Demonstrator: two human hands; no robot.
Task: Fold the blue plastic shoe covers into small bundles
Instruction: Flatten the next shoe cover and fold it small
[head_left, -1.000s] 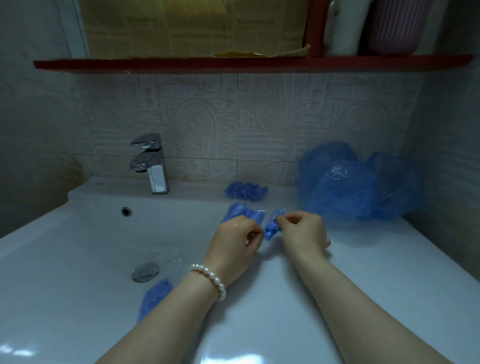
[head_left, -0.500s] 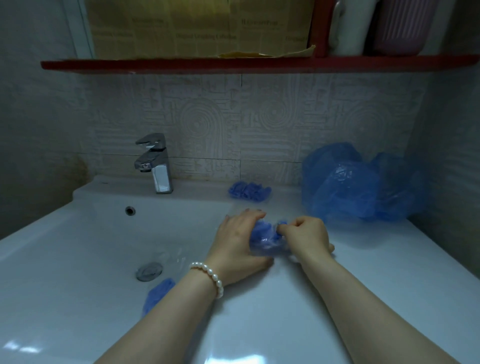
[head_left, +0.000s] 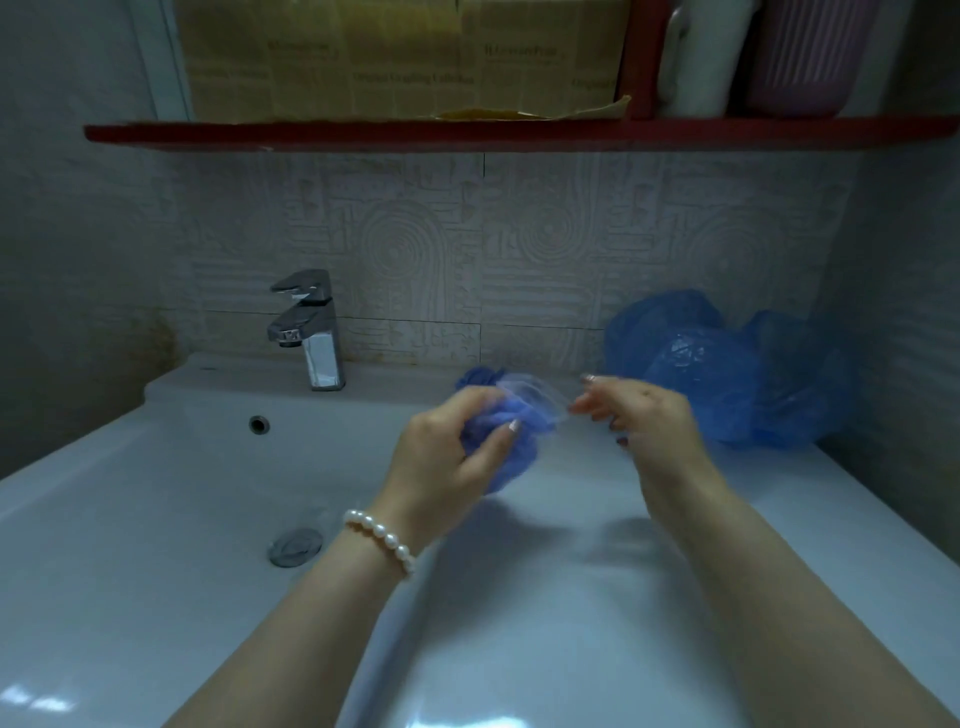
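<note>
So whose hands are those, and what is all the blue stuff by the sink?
There is no machine here. A person wears a camera on their head, so the one picture looks down at their own two hands over a white sink. The left hand, the one with the pearl bracelet, grips a scrunched blue shoe cover. The right hand pinches a thin, see-through stretch of its plastic and pulls it sideways. Behind, by the wall, sits a puffy pile of blue covers waiting to be folded. A small blue bundle peeks out behind the hands. There is also a shiny tap and a red shelf above.
</note>
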